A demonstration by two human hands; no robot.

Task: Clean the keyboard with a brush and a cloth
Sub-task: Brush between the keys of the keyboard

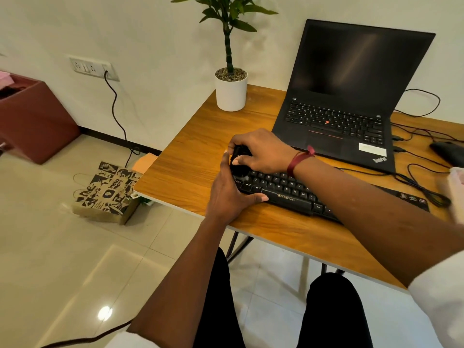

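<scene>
Gripping a small black brush (237, 156), the right hand (261, 151) has its fingers curled over the stubby handle. The dark bristles meet the leftmost keys of the black plastic keyboard (288, 195). This low, rectangular keyboard lies aslant near the front edge of the wood-grain table (195, 156), and its long space bar is printed with a brand name. The left hand (226, 194) is spread, not clenched: its straight thumb lies along the keyboard's front edge and its straight fingers rise beside the left end, bracing that corner. A maroon thread band (298, 158) circles the right wrist. Behind the keyboard stands an open matte black laptop (346, 79), screen dark. A smooth white cylindrical pot (231, 94), topped with gravel, holds a green-leaved plant at the table's far corner. Thin black cables (424, 187) loop across the table's right side near a glossy black mouse (447, 151). A pale, blurred object at the right margin cannot be identified. On the glossy beige floor tiles (62, 247) sits a printed brown paper bag (108, 192).
</scene>
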